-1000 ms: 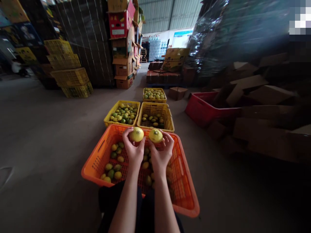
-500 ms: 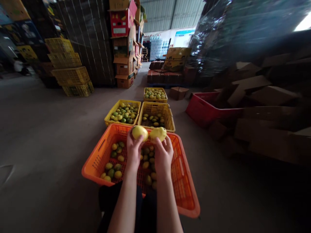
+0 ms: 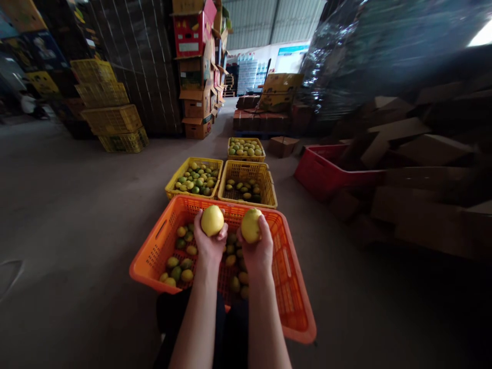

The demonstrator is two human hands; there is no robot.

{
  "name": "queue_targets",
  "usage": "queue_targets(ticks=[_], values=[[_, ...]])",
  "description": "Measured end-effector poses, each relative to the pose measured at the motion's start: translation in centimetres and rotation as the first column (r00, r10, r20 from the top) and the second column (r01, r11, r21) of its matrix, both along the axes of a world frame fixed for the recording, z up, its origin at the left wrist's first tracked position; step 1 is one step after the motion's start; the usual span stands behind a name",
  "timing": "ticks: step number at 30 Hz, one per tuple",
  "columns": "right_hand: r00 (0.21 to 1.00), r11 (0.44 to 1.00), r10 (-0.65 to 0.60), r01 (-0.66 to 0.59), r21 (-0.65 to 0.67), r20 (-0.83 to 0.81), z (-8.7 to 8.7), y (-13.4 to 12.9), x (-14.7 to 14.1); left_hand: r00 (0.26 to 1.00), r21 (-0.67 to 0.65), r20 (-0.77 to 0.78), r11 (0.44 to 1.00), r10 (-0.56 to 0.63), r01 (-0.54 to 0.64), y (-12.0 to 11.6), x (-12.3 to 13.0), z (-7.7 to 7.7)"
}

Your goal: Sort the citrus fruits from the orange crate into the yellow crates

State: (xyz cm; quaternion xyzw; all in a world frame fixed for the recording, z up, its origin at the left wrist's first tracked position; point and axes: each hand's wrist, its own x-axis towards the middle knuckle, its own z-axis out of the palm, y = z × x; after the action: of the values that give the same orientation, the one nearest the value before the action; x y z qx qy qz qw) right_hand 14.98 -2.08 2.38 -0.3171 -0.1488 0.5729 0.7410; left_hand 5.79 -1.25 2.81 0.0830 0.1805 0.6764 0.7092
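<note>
In my left hand (image 3: pixel 208 245) rests a yellow lemon (image 3: pixel 212 221), with the fingers curled round its underside and right side. My right hand (image 3: pixel 260 247) grips a second yellow lemon (image 3: pixel 251 226), the thumb along its right side. Both hands are raised over a large orange plastic crate (image 3: pixel 295 287), a small gap between the two fruits. Inside the crate, yellow and green lemons lie in loose groups: one group (image 3: pixel 176 271) at the left, another (image 3: pixel 230 260) in the middle, partly covered by my right hand and forearm.
Beyond the orange crate stand a yellow crate full of lemons (image 3: pixel 197 179), a yellow crate with fewer lemons (image 3: pixel 246 190) and a smaller full one (image 3: pixel 246 148). A red crate (image 3: pixel 323 174) and cardboard pieces (image 3: pixel 418 200) lie right. Yellow crates (image 3: pixel 111 119) are stacked left.
My hands have moved slightly apart and lower, and both lemons have been turned. The lemons were nearly touching at the crate's far rim; now they are apart, in front of it.
</note>
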Motion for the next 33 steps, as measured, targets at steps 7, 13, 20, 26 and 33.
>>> queue_targets(ticks=[7, 13, 20, 26, 33], values=[[0.988, 0.98, -0.059, 0.03, -0.196, -0.145, -0.6, 1.0, 0.0, 0.979, -0.026, 0.108, 0.984, -0.174, 0.177, 0.6, -0.4, -0.8], [0.992, 0.963, -0.104, 0.084, -0.256, -0.067, -0.8, 1.0, -0.4, 0.974, -0.068, 0.181, 0.986, -0.135, 0.149, 0.7, -0.1, -0.8], [0.998, 0.977, -0.047, 0.04, -0.208, -0.029, -0.6, 0.9, -0.5, 0.99, -0.066, -0.005, 0.987, -0.144, 0.143, -1.5, -3.3, 0.5], [0.998, 0.98, -0.045, 0.038, -0.194, -0.036, -0.6, 0.8, -0.7, 0.997, -0.116, -0.059, 0.992, 0.046, -0.053, -10.4, -8.6, -4.7], [0.999, 0.979, -0.044, 0.04, -0.2, -0.016, -0.7, -0.1, -0.6, 0.992, -0.141, 0.007, 0.982, 0.126, -0.123, -15.7, -10.2, -8.3]])
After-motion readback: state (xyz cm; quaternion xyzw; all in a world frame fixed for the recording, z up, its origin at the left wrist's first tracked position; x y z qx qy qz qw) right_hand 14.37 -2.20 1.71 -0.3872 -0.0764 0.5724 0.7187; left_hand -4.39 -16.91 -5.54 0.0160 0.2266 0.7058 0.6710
